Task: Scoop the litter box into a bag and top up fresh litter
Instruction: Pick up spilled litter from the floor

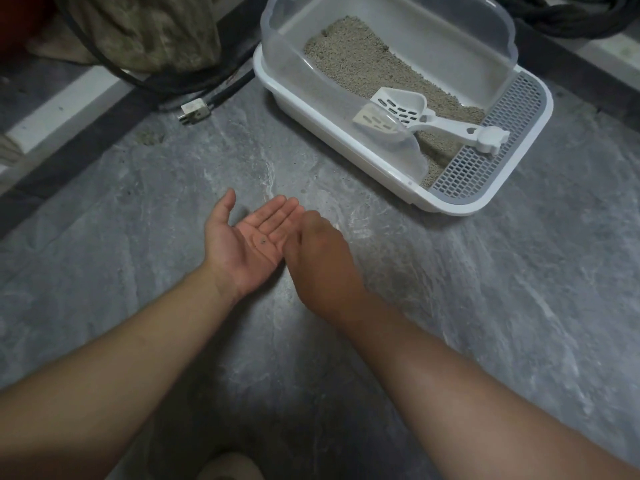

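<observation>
A white litter box (pixel 446 206) with a clear high rim stands on the floor at the upper right. Beige litter (pixel 360 60) covers its bottom. A white slotted scoop (pixel 408 110) lies inside, its handle resting on the grey grate at the box's near end. My left hand (pixel 247 245) is held palm up above the floor, fingers straight, with a tiny dark speck on the palm. My right hand (pixel 320 258) hovers beside it, back up, its fingers curled down at the left palm's edge. Whether they pinch anything is hidden.
A white plug (pixel 194 112) with black cables lies on the grey stone floor (pixel 485 306) left of the box. A mottled fabric bundle (pixel 145 29) sits at the top left. A little spilled litter (pixel 150 136) lies near the dark floor strip.
</observation>
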The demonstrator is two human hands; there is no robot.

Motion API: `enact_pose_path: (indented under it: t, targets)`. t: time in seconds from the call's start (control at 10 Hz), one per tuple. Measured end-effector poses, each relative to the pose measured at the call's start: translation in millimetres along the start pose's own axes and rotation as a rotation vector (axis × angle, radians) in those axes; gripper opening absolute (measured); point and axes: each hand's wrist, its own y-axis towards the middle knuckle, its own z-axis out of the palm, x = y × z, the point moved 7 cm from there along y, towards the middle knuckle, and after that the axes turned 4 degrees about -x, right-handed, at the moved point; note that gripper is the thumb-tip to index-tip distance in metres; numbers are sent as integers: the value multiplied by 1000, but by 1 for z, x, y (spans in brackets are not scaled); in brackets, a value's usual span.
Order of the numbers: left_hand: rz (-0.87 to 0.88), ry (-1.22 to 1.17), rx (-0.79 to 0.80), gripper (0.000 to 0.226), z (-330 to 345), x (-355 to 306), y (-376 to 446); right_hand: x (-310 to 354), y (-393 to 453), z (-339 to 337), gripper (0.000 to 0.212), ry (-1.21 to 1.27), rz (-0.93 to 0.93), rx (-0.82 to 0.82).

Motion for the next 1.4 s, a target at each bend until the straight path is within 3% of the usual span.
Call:
enact_pose_path:
  t: [0.1,0.2,0.3,0.4,0.5,0.6,0.8,1.0,1.2,1.4]
  targets:
    - [-80,34,51,78,8,15,-3,4,5,9,25,111,113,90]
    - [-109,42,78,78,16,22,-5,-5,7,21,24,88,162,139]
    - [-85,52,65,76,17,18,-4,-21,3,2,14,139,126,42]
    - [-51,16,34,74,12,12,-3,-53,-9,-20,17,-33,82,-33]
    - [-30,-17,10,73,6,8,-1,-95,-30,-11,40,-396,112,105]
    - [-10,-24,-7,74,2,5,1,-108,-57,13,61,-511,85,274]
    - [-4,-1,-25,73,-1,4,1,-88,-56,20,50,-554,7,188]
    - [-16,16,-28,74,-2,9,-1,-74,-42,28,13,-480,-47,115]
    - [-19,26,-31,74,-2,11,-2,-66,-34,32,27,-432,-67,144]
    - [-18,46,-12,74,2,14,-2,-57,-31,39,17,-573,-93,303]
